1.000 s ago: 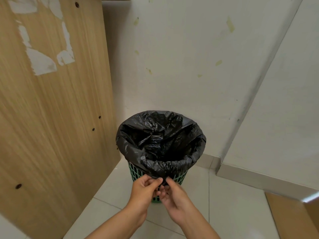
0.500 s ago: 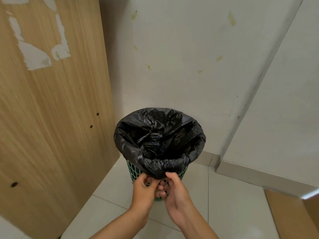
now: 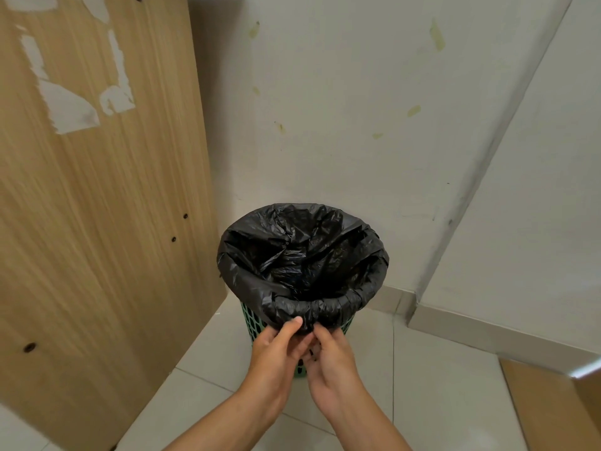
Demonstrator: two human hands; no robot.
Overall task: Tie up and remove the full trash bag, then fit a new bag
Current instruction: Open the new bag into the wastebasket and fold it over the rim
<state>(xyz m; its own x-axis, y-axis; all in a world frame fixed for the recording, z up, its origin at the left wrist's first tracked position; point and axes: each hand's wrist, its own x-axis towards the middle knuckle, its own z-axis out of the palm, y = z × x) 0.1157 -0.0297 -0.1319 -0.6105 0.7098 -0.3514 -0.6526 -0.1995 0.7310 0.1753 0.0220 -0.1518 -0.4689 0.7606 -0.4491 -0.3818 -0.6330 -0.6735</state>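
A black trash bag (image 3: 302, 255) lines a green lattice bin (image 3: 252, 323) that stands on the floor in a corner. The bag's edge is rolled over the bin's rim. My left hand (image 3: 276, 349) and my right hand (image 3: 331, 356) meet at the near side of the rim, side by side. Fingers of both hands pinch the bunched black plastic under the rolled edge. The inside of the bag is crumpled and dark; what it holds is not visible.
A tall wooden panel (image 3: 97, 206) stands close on the left of the bin. White walls (image 3: 325, 125) meet behind it, with a skirting (image 3: 487, 330) on the right. Pale floor tiles (image 3: 439, 402) lie around the bin, and a brown board (image 3: 559, 408) lies at the lower right.
Both hands have stayed at the near rim, fingers shifting slightly upward on the bunched plastic. The view has moved a little closer to the bin.
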